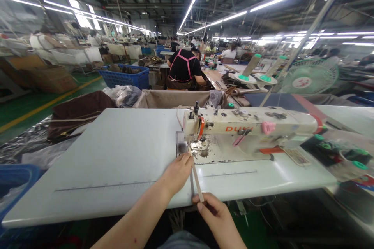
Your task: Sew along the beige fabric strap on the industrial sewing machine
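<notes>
A narrow beige strip [197, 182] runs from the needle area of a white sewing machine [251, 124] down to the table's front edge. Close to the presser foot, my left hand [179, 173] has its fingers together on the strip's upper end. My right hand [215, 213] pinches the lower part between thumb and fingers, just beyond the front edge. Between the two hands the strip looks straight. Stitching under the foot is too small to make out.
The pale table [117, 148] carries a printed ruler line. Thread cones [356, 167] stand at the right, below a green fan [309, 76]. Left are a blue bin [17, 179] and a brown bag [78, 113]. Behind the machine, a person in black [185, 66] bends over another table.
</notes>
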Demonstrator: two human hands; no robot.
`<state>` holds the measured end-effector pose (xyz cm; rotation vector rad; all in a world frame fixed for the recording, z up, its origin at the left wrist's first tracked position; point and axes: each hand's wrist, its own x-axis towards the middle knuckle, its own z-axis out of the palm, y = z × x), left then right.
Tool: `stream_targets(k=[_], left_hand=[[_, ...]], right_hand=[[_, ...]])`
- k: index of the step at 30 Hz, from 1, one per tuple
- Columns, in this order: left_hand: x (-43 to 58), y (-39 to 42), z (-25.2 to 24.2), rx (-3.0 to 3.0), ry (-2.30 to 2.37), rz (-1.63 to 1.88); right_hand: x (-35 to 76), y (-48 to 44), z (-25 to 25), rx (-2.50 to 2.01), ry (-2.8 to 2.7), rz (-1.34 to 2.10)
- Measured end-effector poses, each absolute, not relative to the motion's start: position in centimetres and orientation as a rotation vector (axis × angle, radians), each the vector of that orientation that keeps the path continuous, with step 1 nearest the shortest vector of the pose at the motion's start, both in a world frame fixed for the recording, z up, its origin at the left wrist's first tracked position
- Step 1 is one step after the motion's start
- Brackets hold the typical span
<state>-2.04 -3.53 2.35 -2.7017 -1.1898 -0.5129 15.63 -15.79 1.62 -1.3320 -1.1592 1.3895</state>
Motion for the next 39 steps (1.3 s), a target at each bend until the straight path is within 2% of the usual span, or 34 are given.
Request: stream_targets(k=[5, 11, 31, 39], left_hand=[[-2.1, -3.5, 2.3, -2.71, -1.192, -0.468], [-2.2, -3.5, 2.2, -2.698, -1.148, -0.388], [-2.3, -3.2, 1.6, -2.74, -1.228, -0.529], [-2.3, -3.3, 1.7, -2.688, -1.157, -0.421]], right_hand=[[15.0, -15.7, 3.2, -1.292, -0.973, 1.675], [15.2, -16.6, 5.0, -1.271, -0.975, 1.672], [15.6, -17.1, 4.7, -1.294, -0.968, 1.68], [15.7, -17.1, 4.3, -1.291, -0.959, 1.679]])
